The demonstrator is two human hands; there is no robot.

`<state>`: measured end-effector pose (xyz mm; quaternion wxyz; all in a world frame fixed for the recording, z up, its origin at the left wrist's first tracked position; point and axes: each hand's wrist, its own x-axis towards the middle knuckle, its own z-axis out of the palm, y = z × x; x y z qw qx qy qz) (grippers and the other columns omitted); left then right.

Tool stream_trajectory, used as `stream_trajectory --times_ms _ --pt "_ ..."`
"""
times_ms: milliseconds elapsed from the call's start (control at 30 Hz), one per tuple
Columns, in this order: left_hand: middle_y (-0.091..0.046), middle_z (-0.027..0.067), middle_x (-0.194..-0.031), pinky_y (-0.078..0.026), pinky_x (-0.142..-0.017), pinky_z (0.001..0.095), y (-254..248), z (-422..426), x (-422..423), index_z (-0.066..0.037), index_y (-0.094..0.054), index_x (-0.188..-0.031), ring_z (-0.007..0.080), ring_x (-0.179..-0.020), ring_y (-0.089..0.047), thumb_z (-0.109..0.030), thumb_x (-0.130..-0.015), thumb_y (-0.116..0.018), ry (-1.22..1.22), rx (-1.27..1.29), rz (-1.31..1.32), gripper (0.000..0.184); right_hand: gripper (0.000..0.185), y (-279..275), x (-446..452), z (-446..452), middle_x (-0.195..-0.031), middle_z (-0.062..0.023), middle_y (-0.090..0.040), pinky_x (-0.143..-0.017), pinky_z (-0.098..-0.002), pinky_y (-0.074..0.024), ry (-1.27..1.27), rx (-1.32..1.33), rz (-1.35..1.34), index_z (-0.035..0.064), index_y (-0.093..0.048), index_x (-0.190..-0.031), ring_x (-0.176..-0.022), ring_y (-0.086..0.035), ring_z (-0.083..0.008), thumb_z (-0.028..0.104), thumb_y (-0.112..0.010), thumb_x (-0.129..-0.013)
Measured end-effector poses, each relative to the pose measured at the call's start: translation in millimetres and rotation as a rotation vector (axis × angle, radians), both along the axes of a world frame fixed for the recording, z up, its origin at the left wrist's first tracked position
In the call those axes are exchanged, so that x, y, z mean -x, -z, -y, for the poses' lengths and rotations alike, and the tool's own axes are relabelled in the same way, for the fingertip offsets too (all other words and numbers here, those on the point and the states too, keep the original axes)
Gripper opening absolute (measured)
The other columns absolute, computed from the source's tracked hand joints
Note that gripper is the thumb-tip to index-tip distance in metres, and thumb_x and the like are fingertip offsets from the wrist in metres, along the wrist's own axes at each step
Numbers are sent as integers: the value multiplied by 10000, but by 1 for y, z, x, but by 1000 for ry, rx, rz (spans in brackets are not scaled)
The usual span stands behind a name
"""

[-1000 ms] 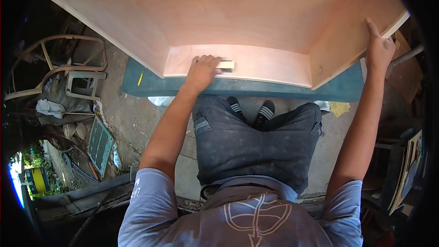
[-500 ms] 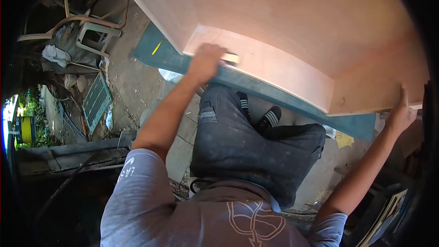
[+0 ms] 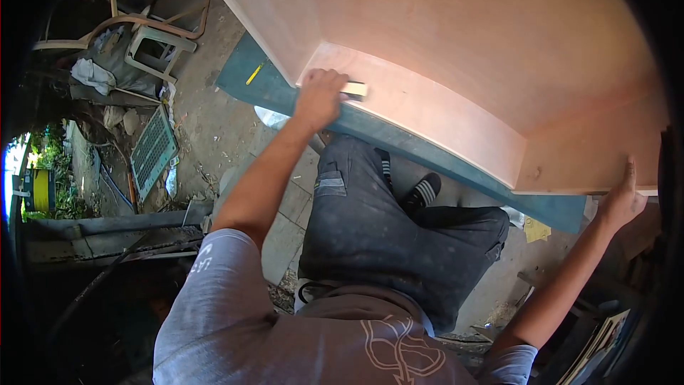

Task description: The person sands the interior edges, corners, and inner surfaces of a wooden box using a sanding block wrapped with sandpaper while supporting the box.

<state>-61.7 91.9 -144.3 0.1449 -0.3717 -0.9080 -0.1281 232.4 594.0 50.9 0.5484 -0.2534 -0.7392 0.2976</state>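
Observation:
My left hand (image 3: 322,96) is closed around a sanding block (image 3: 355,90), cream on top with a dark layer beneath. It rests at the front edge of an open wooden cabinet (image 3: 427,103), near the cabinet's left inner corner. At the far right, my right hand (image 3: 624,198) grips the edge of the cabinet's side panel, thumb up on the inner face and fingers partly hidden. The cabinet lies on a dark green board (image 3: 556,210) above my knees.
A yellow pencil-like stick (image 3: 254,73) lies on the board's left end. To the left stand a pale plastic stool (image 3: 158,50), a chair frame (image 3: 204,11) and a green grid crate (image 3: 154,153). A yellow paper scrap (image 3: 536,230) is on the floor at right.
My left hand and the sanding block were blurred by motion and are now sharp, at nearly the same spot on the edge. My right hand keeps its hold. The whole view has shifted slightly.

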Motion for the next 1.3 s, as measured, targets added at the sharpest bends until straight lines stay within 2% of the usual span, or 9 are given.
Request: stream_trajectory --times_ms 167,233,333,533,600,633,800,1033,1300 --pt "-669 76 -1085 -383 -1096 492 -1 -72 -68 -119 -688 -1155 295 -1123 -610 -176 -865 -699 328 -77 55 297 319 -1 -3 -13 -1146 -137 -743 -861 -299 -547 -40 36 -24 -135 -701 -1180 -959 -687 -178 73 -754 -943" --pt "-663 81 -1100 -369 -1121 491 6 -60 -53 -122 -672 -1175 294 -1124 -604 -124 -844 -701 380 -100 74 332 410 -5 1 -6 -1183 -127 -744 -934 -343 -520 -45 -47 2 -110 -696 -1223 -1041 -687 -220 192 -756 -953" --pt "-663 62 -1118 -371 -1117 484 9 -11 -10 -121 -660 -1192 295 -1118 -601 -121 -848 -701 186 -53 57 346 435 -10 6 15 -1229 -133 -725 -968 -344 -501 16 -42 23 -105 -672 -1256 -1085 -669 -223 190 -764 -950" --pt "-624 41 -1307 -287 -1176 666 -11 -9 -26 -145 -616 -1300 317 -1307 -519 -162 -936 -672 -20 119 108 370 431 -10 6 26 -1239 -156 -708 -960 -336 -501 -13 2 -38 -126 -647 -1261 -1086 -658 -220 150 -761 -950" --pt "-536 106 -1472 -220 -1135 794 -11 -17 -39 -132 -582 -1368 441 -1443 -386 -316 -968 -664 -216 174 101 448 429 -9 4 23 -1234 -159 -707 -959 -337 -502 -24 -20 -18 -126 -647 -1261 -1083 -658 -221 145 -761 -949" --pt "-536 106 -1472 -220 -1135 794 -10 -20 -46 -132 -582 -1368 441 -1443 -386 -316 -968 -664 -231 167 100 448 430 -8 4 19 -1236 -158 -706 -963 -340 -503 -22 -26 -16 -128 -645 -1266 -1084 -659 -225 142 -757 -950" --pt "-342 264 -1626 -108 -1105 859 -9 -37 -57 -111 -599 -1394 606 -1522 -123 -717 -844 -658 -352 -38 156 821 433 -5 7 12 -1243 -164 -702 -975 -352 -508 -75 -14 -27 -133 -639 -1279 -1081 -661 -239 137 -741 -955" --pt "-301 269 -1649 -111 -1097 867 -16 -47 -62 -152 -651 -1340 638 -1516 -54 -682 -833 -693 -494 -110 217 734 408 -12 7 22 -1231 -175 -719 -962 -348 -524 -64 54 -10 -122 -652 -1253 -1072 -681 -250 161 -730 -970" --pt "-382 250 -1580 -201 -1052 871 -6 -48 -58 -188 -681 -1262 633 -1486 -147 -624 -835 -712 -517 -125 162 610 401 -10 7 21 -1252 -173 -707 -971 -343 -519 -83 43 -19 -128 -637 -1267 -1088 -675 -243 140 -712 -978"
